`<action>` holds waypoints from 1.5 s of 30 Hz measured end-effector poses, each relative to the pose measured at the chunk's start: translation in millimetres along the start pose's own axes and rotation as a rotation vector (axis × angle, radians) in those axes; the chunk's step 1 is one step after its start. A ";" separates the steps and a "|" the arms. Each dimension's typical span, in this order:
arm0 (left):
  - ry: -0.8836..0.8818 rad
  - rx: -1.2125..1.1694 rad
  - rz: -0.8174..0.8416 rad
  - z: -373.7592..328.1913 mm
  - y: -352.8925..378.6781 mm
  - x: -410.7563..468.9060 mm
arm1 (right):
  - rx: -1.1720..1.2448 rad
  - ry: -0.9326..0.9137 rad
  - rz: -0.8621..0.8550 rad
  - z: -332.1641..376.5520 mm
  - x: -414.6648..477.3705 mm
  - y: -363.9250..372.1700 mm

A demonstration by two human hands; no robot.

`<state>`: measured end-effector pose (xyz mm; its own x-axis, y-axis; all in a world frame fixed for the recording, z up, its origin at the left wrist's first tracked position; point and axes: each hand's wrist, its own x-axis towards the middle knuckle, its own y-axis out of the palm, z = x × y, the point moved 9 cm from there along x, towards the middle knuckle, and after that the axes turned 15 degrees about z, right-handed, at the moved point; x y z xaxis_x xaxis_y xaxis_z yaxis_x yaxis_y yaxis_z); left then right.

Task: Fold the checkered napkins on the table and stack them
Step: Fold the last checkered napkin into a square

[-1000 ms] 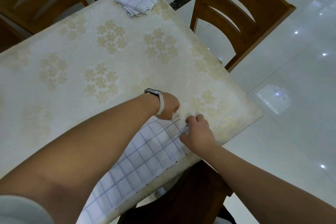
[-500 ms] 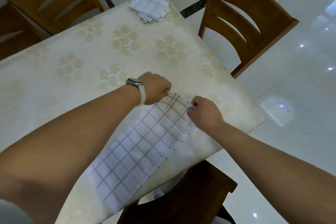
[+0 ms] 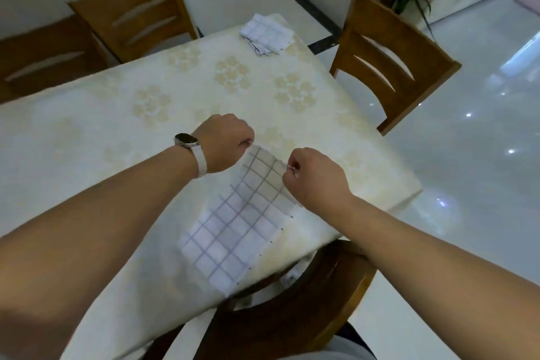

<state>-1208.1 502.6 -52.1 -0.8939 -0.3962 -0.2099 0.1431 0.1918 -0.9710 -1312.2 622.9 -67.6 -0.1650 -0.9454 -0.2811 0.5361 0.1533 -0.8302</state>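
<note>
Centre of the head view, hands: my left hand [image 3: 225, 145] and right hand [image 3: 315, 177] are apart. Each is curled and pinches one far corner of the white cloth napkin with thin dark checks [image 3: 239, 225].
Why held so: I judge that a corner in each hand keeps the far edge taut and square, ready to carry over for a fold.
Napkin's place: lower centre, stretched lengthwise on the table with the cream floral cloth [image 3: 117, 126]. Its near end is close to the table's lower edge, and its far end seems slightly raised at my fingers.
Stack: upper centre, a small pile of folded checkered napkins [image 3: 267, 35] sits at the table's far corner, well apart from my hands. I take that as leaving working room.
Wrist: a pale-strapped watch [image 3: 187, 140] is on my left arm.
Chairs: brown wooden chairs [image 3: 391, 67] stand around the table.
Change from a second ago: the napkin trailed over the near edge toward the lower left; now all of it lies on top. Both hands have moved farther onto the table with the same pinch. The pile is undisturbed.
</note>
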 end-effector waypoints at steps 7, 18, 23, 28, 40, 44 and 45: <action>0.082 0.125 -0.049 -2.2 28.9 -90.5 | -0.180 -0.193 -0.023 67.8 -50.8 55.6; 0.064 0.252 0.133 1.0 105.7 -179.7 | -0.375 -0.362 0.115 126.4 -83.5 164.9; 0.040 0.269 0.215 5.9 160.6 -191.2 | -0.418 -0.319 0.290 116.7 -76.6 220.5; 0.001 0.263 0.215 7.3 195.3 -194.1 | -0.477 -0.292 0.426 105.4 -71.9 249.9; -0.110 0.242 0.377 16.1 233.6 -204.3 | -0.488 -0.294 0.511 83.4 -78.5 278.7; -0.114 0.233 0.407 16.0 226.5 -204.5 | -0.459 -0.286 0.568 82.9 -82.0 273.2; -0.107 0.228 0.381 14.6 219.6 -200.4 | -0.445 -0.292 0.562 82.5 -82.4 267.8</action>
<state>-991.3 611.0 -224.9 -0.7120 -0.4284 -0.5563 0.5541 0.1438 -0.8199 -1086.8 718.1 -226.9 0.2915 -0.7194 -0.6305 0.0810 0.6753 -0.7331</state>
